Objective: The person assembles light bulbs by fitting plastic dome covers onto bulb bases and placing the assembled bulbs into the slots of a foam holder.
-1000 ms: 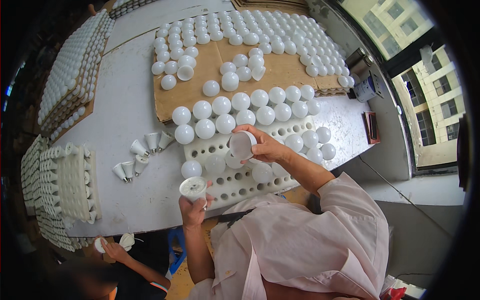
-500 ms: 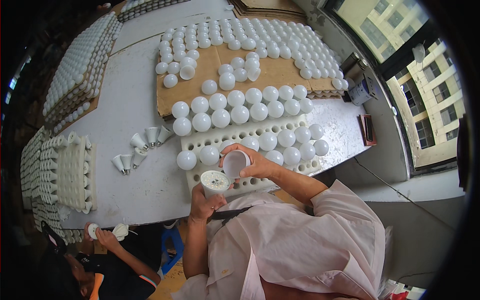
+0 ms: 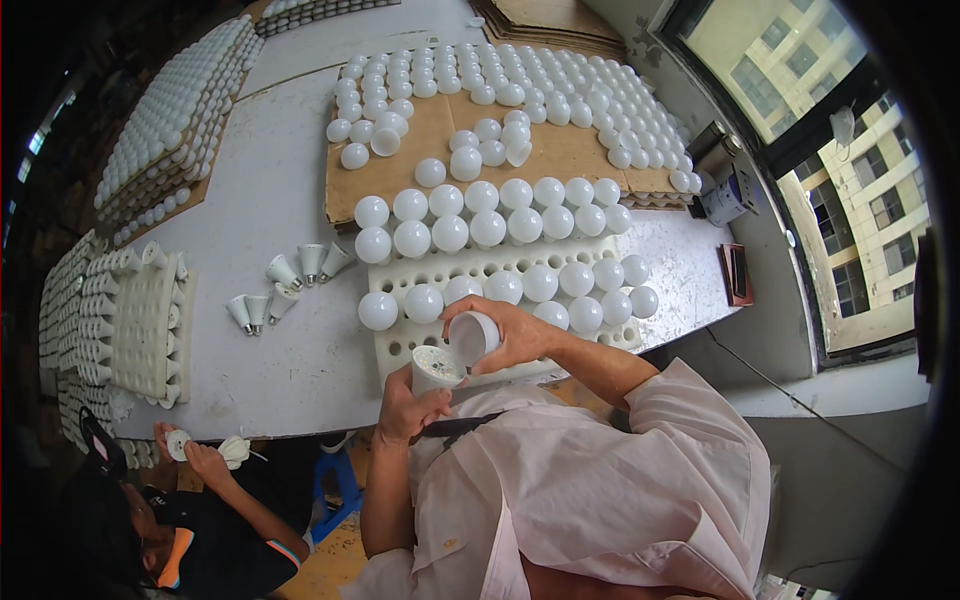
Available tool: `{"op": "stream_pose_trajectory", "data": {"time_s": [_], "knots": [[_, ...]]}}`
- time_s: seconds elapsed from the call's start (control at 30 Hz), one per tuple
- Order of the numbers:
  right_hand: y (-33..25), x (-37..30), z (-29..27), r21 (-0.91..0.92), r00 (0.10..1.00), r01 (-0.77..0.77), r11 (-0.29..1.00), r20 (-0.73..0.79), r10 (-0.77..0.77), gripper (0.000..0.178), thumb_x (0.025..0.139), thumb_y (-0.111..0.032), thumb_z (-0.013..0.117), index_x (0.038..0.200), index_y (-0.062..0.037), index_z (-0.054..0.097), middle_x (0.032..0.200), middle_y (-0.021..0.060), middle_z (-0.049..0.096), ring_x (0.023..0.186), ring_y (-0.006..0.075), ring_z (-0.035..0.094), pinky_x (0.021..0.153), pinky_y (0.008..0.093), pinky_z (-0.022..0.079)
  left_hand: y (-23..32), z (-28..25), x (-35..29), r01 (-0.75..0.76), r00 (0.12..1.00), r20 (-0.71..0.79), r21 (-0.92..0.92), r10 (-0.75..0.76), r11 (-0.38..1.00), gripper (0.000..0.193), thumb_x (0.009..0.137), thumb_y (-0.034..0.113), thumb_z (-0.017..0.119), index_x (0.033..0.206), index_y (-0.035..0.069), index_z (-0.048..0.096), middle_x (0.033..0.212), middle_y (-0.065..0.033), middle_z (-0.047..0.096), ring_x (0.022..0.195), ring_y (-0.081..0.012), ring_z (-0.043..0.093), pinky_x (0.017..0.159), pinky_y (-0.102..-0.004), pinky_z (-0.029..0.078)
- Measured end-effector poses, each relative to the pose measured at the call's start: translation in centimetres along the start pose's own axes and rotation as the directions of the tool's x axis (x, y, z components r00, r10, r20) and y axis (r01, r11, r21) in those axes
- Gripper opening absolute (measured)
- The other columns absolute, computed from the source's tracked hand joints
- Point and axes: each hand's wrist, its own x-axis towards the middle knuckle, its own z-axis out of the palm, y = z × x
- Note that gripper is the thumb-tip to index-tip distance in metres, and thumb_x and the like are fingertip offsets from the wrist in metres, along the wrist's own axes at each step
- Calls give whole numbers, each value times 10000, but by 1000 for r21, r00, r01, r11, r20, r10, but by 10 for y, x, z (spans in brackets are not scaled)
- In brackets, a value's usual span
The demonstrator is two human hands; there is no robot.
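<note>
My left hand (image 3: 408,407) is closed around a white LED bulb base (image 3: 438,371), whose round face with small light chips points up. In my right hand (image 3: 517,331) is a white dome bulb cover (image 3: 474,338), hollow side tilted toward the base. Cover and base are very close at their rims; whether they touch I cannot tell. Just beyond my hands lies a white foam tray with holes (image 3: 400,345), in which rows of round white bulbs (image 3: 540,283) stand.
Several loose bulb bases (image 3: 284,300) lie to the left on the grey table (image 3: 240,380). More domes (image 3: 465,163) sit on cardboard (image 3: 400,185) farther back. Stacked trays (image 3: 150,330) stand at the left. A co-worker's hand (image 3: 208,464) holds white parts below them. A window is at the right.
The dome cover in my right hand has turned its hollow side more downward, toward the base. My left hand's base has shifted slightly right and tilted. The whole view has shifted a little.
</note>
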Motion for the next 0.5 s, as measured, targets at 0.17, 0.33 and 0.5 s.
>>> {"op": "stream_pose_trajectory", "data": {"time_s": [0.17, 0.33, 0.5], "knots": [[-23, 3, 10, -413, 988, 146, 899, 109, -110, 814, 627, -292, 847, 1290, -44, 445, 1098, 144, 590, 1018, 311, 595, 859, 399, 493, 17, 3, -3, 62, 998, 20, 179, -66, 982, 336, 741, 119, 760, 977, -67, 610, 801, -92, 648, 563, -84, 563, 447, -197, 424], [-36, 3, 20, -536, 970, 74, 841, 234, 63, 811, 623, -284, 831, 1275, -9, 434, 1107, 193, 563, 1023, 365, 587, 850, 444, 491, 17, 2, -3, 90, 993, 34, 360, -110, 928, 372, 728, 146, 793, 981, -69, 625, 777, -71, 644, 594, -90, 575, 513, -220, 471], [-26, 6, 26, -536, 957, 145, 832, 288, 19, 769, 624, -240, 827, 1261, -18, 458, 1107, 187, 553, 1009, 366, 589, 847, 430, 495, 11, -2, -2, 129, 988, 27, 410, -154, 903, 428, 727, 160, 797, 1044, -73, 626, 788, -72, 658, 608, -96, 589, 522, -227, 487]]}}
